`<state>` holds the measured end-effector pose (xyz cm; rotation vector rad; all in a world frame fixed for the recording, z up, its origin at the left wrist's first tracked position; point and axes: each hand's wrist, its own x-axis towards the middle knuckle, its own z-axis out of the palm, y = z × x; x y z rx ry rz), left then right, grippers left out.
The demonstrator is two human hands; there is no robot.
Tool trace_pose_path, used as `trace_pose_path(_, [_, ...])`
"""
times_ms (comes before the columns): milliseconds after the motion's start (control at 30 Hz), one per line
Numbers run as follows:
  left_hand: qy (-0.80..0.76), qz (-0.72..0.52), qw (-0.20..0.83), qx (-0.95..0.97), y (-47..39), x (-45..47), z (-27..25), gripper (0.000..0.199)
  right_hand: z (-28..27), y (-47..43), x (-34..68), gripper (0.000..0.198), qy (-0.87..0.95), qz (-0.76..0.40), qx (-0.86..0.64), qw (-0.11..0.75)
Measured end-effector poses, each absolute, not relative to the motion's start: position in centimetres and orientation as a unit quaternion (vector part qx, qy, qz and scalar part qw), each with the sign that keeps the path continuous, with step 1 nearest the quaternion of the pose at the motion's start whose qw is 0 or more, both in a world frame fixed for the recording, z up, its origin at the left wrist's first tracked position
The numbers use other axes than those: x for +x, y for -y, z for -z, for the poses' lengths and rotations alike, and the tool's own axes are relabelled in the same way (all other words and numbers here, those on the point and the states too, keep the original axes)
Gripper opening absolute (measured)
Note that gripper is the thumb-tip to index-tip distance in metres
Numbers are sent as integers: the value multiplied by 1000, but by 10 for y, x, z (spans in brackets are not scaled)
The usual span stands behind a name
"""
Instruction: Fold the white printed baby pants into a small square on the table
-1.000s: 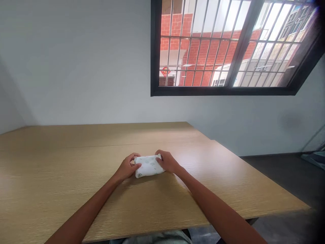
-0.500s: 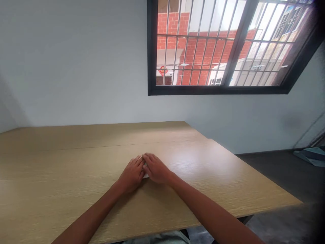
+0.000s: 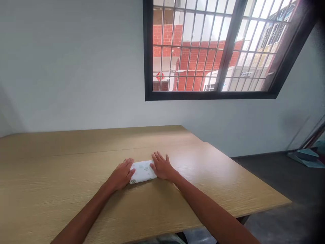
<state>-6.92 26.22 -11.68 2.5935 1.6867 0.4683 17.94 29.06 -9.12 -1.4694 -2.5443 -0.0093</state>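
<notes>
A white folded cloth with a small printed pattern lies flat on the wooden table. It looks like a compact, soft-edged rectangle. My left hand rests at its left end, fingers stretched forward and the thumb on the cloth's edge. On the right end lies my right hand, flat with its fingers spread and the thumb over the top. Both hands touch the cloth from above and the sides, and neither wraps round it. The parts under my palms are hidden.
The table's right edge slopes down toward me. Behind the table stands a pale wall with a barred, dark-framed window. A bluish-green object lies on the floor at the far right.
My hands have moved apart, left hand to the left and right hand slightly to the right. The cloth, mostly covered before, now shows between them. The view has shifted a little.
</notes>
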Motion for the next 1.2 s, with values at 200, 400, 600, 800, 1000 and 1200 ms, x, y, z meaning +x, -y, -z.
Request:
trace_pose_path(200, [-496,-194,-69,844,-251,-46,111,52,94,-274,157,54,893,32,-414,174])
trace_pose_path(400, [-504,-161,-27,848,-249,-34,124,55,107,-273,148,60,902,-28,-414,120])
trace_pose_path(600, [-579,-150,40,800,-251,-50,114,74,103,-295,175,67,883,-52,-461,79])
trace_pose_path(800, [-566,-168,106,800,-261,-86,99,50,92,-299,187,63,827,6,-549,120])
trace_pose_path(1000, [-622,-267,30,735,-258,-115,69,41,83,-290,177,35,825,48,-499,260])
trace_pose_path(1200, [-498,-239,240,798,-150,-104,76,48,99,-296,177,23,829,44,-462,312])
